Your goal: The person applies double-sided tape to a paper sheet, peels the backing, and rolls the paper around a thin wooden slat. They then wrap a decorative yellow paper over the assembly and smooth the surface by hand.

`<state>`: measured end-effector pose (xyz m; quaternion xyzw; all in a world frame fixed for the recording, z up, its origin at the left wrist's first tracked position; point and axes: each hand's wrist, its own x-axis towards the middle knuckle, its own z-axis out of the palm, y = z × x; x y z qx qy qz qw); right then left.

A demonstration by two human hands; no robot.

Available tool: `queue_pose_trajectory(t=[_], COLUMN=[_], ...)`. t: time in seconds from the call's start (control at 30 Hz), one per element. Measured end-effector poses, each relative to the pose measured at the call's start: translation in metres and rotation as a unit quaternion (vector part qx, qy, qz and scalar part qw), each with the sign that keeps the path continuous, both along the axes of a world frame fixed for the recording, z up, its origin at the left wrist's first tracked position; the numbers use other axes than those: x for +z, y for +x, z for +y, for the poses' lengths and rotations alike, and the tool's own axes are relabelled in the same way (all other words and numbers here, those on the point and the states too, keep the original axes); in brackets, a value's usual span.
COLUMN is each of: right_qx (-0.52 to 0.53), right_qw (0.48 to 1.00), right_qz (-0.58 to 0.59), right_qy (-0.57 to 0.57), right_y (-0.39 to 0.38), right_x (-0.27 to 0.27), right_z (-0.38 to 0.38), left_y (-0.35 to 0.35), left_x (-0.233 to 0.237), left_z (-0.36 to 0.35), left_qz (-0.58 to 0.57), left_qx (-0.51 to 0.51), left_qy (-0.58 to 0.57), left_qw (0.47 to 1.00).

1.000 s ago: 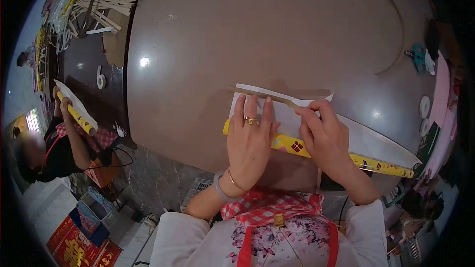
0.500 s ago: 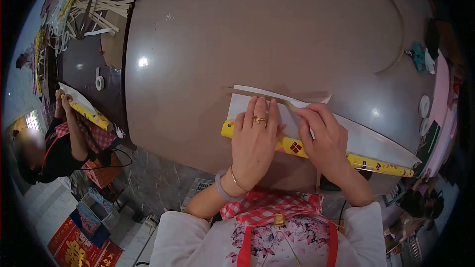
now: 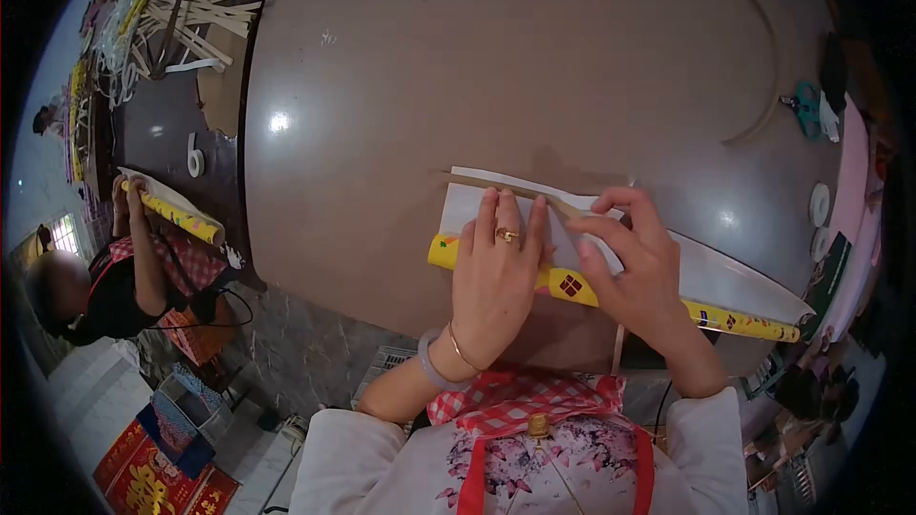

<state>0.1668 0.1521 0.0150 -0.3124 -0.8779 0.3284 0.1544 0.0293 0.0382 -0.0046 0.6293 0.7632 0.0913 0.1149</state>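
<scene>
As the brown strip (image 3: 468,180) runs crosswise beneath my left hand's (image 3: 496,277) straight, slightly spread fingertips, my right hand (image 3: 649,272), half open, pinching nothing, is nearest its right end.

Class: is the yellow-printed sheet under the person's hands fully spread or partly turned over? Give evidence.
Partly turned over: most of the sheet shows its white side, while its near edge curls over, showing yellow print.

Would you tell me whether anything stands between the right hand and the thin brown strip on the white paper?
Nothing visible does: the right hand has its fingers close by the strip. The left hand rests farther left along it, not in between.
</scene>
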Motion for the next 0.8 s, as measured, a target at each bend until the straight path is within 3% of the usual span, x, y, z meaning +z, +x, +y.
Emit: queue_pose_trajectory(t=[0.07, 0.17, 0.2, 0.4, 0.8], right_qx=[-0.023, -0.104, -0.100, -0.063, -0.127], right_qw=[0.989, 0.975, 0.979, 0.983, 0.975], right_qz=[0.087, 0.045, -0.013, -0.080, -0.082], right_qy=[-0.116, -0.193, -0.179, -0.152, -0.166], right_y=[0.004, 0.000, 0.000, 0.009, 0.031], right_x=[0.001, 0.001, 0.000, -0.002, -0.015], right_z=[0.012, 0.024, 0.027, 0.029, 0.028], left_y=[0.002, 0.004, 0.004, 0.003, 0.004], left_x=[0.000, 0.000, 0.000, 0.002, 0.009], left_z=[0.001, 0.001, 0.000, 0.000, 0.003], left_qz=[0.005, 0.002, 0.001, -0.003, -0.021], left_qx=[0.014, 0.017, 0.015, 0.006, 0.004], left_qy=[-0.002, 0.001, 0.002, -0.018, -0.041], left_qw=[1.000, 1.000, 1.000, 1.000, 0.999])
